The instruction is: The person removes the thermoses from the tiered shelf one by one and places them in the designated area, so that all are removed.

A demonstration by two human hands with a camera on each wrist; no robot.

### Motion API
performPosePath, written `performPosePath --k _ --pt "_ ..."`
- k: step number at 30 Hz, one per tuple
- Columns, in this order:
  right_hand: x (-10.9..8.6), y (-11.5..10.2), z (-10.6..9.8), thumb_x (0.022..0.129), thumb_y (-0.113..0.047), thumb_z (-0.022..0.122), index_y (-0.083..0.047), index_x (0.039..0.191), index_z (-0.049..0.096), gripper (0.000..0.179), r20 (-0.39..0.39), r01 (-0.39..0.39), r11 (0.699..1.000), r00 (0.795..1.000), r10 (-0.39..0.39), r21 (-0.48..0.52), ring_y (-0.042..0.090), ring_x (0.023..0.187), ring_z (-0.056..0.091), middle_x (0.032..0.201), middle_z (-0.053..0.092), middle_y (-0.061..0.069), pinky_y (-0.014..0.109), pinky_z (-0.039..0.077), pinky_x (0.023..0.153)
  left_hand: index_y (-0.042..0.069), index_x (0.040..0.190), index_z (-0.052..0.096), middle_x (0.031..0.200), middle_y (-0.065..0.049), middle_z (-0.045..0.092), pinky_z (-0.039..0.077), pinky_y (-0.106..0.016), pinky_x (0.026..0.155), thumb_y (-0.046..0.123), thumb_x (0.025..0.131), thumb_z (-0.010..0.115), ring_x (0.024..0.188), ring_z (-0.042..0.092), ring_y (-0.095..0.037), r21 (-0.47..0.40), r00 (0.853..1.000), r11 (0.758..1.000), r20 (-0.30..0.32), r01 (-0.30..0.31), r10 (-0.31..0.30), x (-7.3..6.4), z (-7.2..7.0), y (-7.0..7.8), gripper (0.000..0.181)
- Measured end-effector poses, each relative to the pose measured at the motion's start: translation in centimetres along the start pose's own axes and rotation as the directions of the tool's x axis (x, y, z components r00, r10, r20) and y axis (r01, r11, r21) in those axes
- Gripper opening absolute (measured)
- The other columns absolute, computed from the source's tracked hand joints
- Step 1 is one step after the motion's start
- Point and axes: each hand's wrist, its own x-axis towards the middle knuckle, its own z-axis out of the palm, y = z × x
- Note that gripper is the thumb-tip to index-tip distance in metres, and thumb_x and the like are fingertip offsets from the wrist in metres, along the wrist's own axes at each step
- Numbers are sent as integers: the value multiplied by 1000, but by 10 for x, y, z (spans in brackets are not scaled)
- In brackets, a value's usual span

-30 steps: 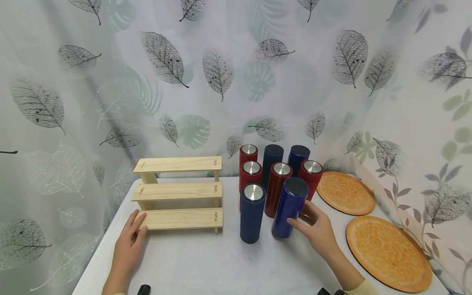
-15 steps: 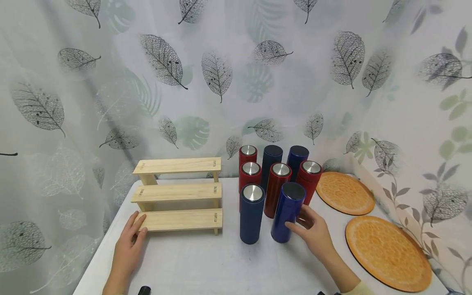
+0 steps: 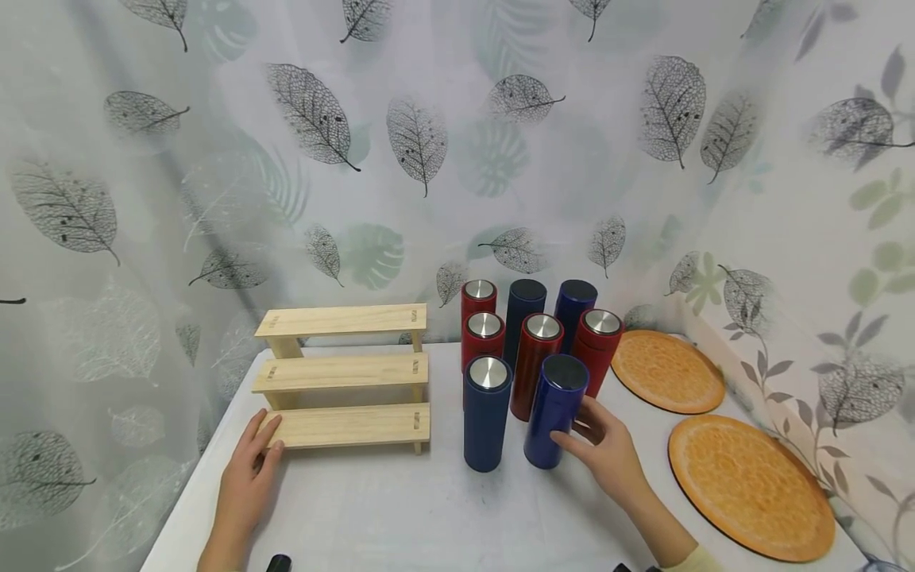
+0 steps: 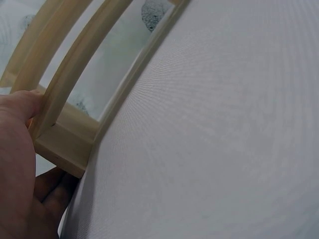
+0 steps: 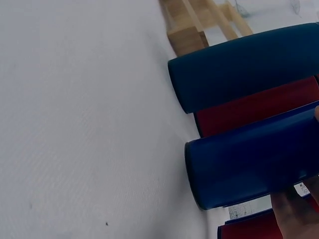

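My right hand [image 3: 608, 457] grips a glossy bright-blue thermos bottle [image 3: 554, 421] with a dark lid, thumb on its near side and fingers behind. Its base is at the white cloth, beside a matte dark-blue thermos [image 3: 488, 421] with a silver lid. The right wrist view shows the held blue thermos [image 5: 254, 159] side-on. At the left, my left hand [image 3: 246, 481] holds the end of the lowest step of a three-tier wooden shelf [image 3: 350, 427]. In the left wrist view the thumb lies on the wooden frame [image 4: 67, 147], with fingers partly hidden behind its foot.
Behind the front pair stand several more thermoses, such as a red one [image 3: 536, 365], a dark-blue one [image 3: 526, 318] and a blue one [image 3: 574, 310]. Two round orange-brown mats [image 3: 750, 488] lie at the right. A leaf-print curtain [image 3: 429, 159] bounds the back.
The blue thermos in my right hand has come slightly toward me and lower, and stands straighter beside the dark-blue one. My left hand has stayed on the shelf.
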Motion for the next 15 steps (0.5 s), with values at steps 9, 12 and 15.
performPosePath --k 9,12,15 --pt "-1 1 -1 93 -17 90 -7 149 61 63 7 34 998 999 -34 -47 8 123 66 140 70 10 25 55 104 7 160 55 174 -16 34 18 -6 113 32 115 57 158 32 -45 -2 999 999 -10 -45 45 5 -1 0 51" --pt "0 -1 -2 93 -17 89 -7 149 61 63 16 49 998 999 -48 -45 9 124 66 141 69 9 29 56 105 7 160 55 174 -16 33 19 -8 115 32 115 57 159 31 -44 -5 999 999 -11 -44 44 6 -1 -1 51" --pt "1 -1 -2 95 -18 88 -8 152 59 65 27 52 997 998 -51 -52 11 126 65 142 68 9 33 56 107 7 160 55 174 -16 34 19 -7 115 32 115 57 159 31 -44 -14 999 999 -16 -51 51 8 -1 -2 51"
